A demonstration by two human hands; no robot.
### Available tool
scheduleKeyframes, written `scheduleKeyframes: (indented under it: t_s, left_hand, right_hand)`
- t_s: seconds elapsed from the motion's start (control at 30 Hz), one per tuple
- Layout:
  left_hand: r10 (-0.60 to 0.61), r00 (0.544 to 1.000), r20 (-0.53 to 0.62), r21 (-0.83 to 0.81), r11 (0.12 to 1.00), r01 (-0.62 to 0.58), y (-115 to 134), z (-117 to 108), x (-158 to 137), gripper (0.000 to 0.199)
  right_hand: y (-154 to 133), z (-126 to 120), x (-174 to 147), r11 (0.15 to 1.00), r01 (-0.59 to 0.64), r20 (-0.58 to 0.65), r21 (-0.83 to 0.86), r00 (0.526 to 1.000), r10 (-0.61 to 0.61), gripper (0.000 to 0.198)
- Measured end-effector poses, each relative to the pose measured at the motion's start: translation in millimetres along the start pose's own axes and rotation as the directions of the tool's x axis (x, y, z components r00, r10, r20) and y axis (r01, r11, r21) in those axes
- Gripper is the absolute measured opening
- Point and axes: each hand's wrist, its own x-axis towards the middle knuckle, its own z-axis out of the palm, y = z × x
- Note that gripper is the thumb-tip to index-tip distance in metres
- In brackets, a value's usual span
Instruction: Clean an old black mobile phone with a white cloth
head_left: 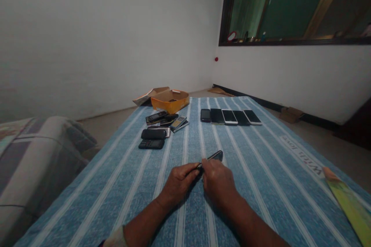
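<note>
Near the front middle of the striped blue cloth [139, 197], a dark mobile phone [216, 156] is held at a slant between both hands. My left hand [179, 181] is closed, pinching its near left end between thumb and fingers. My right hand [217, 177] is closed over its middle, and the fingers there hide much of the phone. Beyond, to the left, lies a loose pile of old phones [165, 119], with a black keypad phone [151, 144] nearest. Farther right, several touchscreen phones [229, 117] lie side by side in a row.
An open orange cardboard box [171, 102] stands at the far left end of the cloth, its lid folded back. A yellow-green item [348, 204] lies at the right edge. Fabric-covered furniture [43, 162] is on the left; a brown box [291, 114] sits on the floor at right.
</note>
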Motion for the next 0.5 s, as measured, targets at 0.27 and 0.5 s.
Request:
scheduleKeyframes:
  t_s: [0.27, 0.5]
  left_hand:
    - [0.002, 1.000, 0.002, 0.062, 0.998, -0.002, 0.6, -0.1, -1.1, 0.028]
    - [0.021, 1.000, 0.009, -0.009, 1.000, -0.021, 0.6, -0.3, -0.8, 0.028]
  right_hand:
    - [31.9, -9.5, 14.2, 0.984, -0.172, -0.005, -0.050, 0.985, 0.172, 0.026]
    - [-6.8, 8.4, -6.3, 0.994, 0.104, -0.046, 0.026, 0.994, -0.103, 0.028]
